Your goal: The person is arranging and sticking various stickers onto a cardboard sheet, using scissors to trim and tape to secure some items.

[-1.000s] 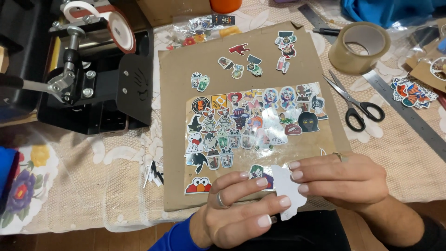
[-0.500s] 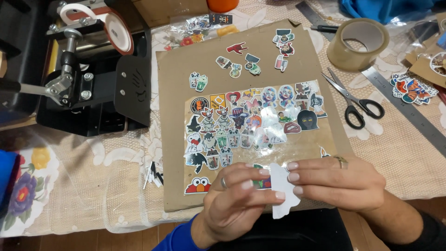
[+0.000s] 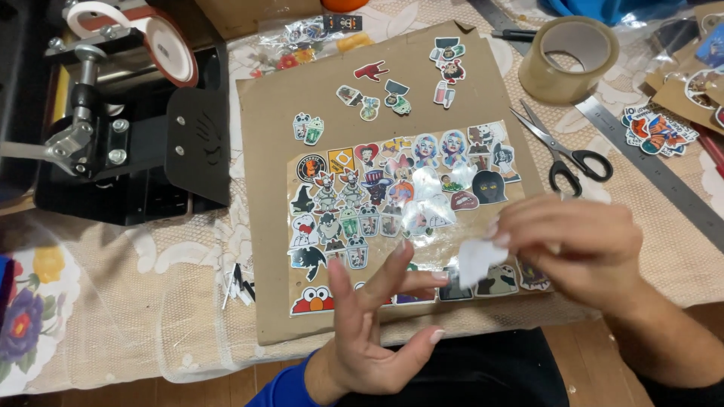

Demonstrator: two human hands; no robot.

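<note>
Hands worked over a sheet of brown cardboard (image 3: 483,83) that lay on a lace-covered surface (image 3: 136,316). The right hand (image 3: 573,245) had its fingers (image 3: 504,226) pressed together, pinching a small white scrap of sticker backing (image 3: 477,258) by its upper edge; the scrap hung just below the fingertips, above the lower edge of the cardboard. The left hand (image 3: 369,332) was raised beside it, palm turned sideways, its fingers (image 3: 392,267) spread and holding nothing, the tips well short of the scrap.

Beyond both sets of fingers, a packed block of colourful stickers (image 3: 392,200) covered the middle of the cardboard, some under a glossy clear film. A few loose stickers (image 3: 385,94) lay farther away near the cardboard's far edge. A red cartoon-face sticker (image 3: 313,300) sat just left of the left fingers.

Far to the right of the right fingers lay black-handled scissors (image 3: 566,151), a roll of clear packing tape (image 3: 567,59), a metal ruler (image 3: 656,169) and another heap of stickers (image 3: 654,130). Far to the left of the left fingers stood a black mug heat press (image 3: 136,120).
</note>
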